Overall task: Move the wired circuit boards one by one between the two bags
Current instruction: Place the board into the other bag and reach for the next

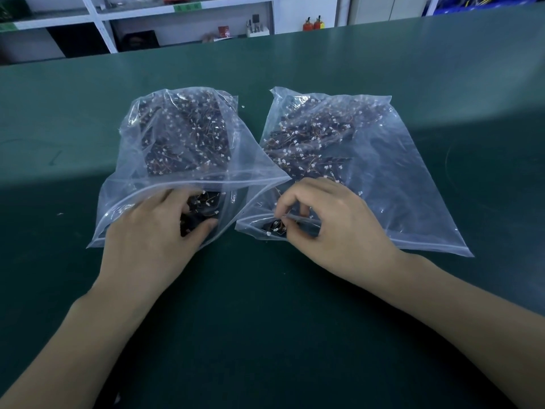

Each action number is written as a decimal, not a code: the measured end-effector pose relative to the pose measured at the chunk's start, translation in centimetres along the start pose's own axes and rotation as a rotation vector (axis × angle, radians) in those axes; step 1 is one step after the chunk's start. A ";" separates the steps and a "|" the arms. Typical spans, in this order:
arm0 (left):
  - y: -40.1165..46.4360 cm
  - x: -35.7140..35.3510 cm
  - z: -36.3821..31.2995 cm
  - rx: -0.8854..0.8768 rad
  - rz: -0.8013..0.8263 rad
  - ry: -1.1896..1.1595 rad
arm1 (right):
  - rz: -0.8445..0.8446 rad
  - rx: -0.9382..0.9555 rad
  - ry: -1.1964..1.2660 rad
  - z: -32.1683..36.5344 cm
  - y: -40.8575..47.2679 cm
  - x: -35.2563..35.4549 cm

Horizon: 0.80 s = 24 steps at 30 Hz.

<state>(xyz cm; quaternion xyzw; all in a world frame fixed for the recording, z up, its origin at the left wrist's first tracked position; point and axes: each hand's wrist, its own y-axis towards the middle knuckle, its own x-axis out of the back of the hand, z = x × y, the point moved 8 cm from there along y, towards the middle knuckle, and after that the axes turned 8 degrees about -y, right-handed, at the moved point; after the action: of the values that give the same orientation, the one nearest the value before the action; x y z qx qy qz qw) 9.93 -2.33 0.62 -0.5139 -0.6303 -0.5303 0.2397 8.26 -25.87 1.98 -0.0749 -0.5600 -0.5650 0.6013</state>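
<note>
Left hand [159, 228] grips boards [203, 208] inside the left bag [177, 178]; right hand [327, 219], mid-frame, pinches the right bag [398, 178] mouth. Lift one board only, wires untangled.

Two bags side by side on table [88, 113], left bag [141, 184] holding circuit boards [188, 134], right bag [398, 178] likewise, shelves [165, 25] stood behind

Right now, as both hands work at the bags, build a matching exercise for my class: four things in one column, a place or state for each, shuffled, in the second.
Column 1
1. left hand
2. right hand
3. left bag
4. fire extinguishers

Column 2
A. red, far off beyond the table
B. pinching the mouth edge of the right bag
C. corner overlapping the other bag
D. gripping dark circuit boards at a bag mouth

Pairs: 1-D, 2-B, 3-C, 4-A
</note>
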 end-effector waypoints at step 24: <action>-0.3 1.6 -2.3 -0.286 -0.219 -0.062 | 0.044 -0.011 -0.027 -0.4 -0.2 -0.7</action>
<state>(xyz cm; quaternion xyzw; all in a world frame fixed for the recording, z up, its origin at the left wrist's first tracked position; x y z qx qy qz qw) 8.53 -3.75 2.59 -0.4870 -0.6079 -0.6213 0.0853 8.56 -25.83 1.24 -0.0982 -0.5633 -0.5537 0.6053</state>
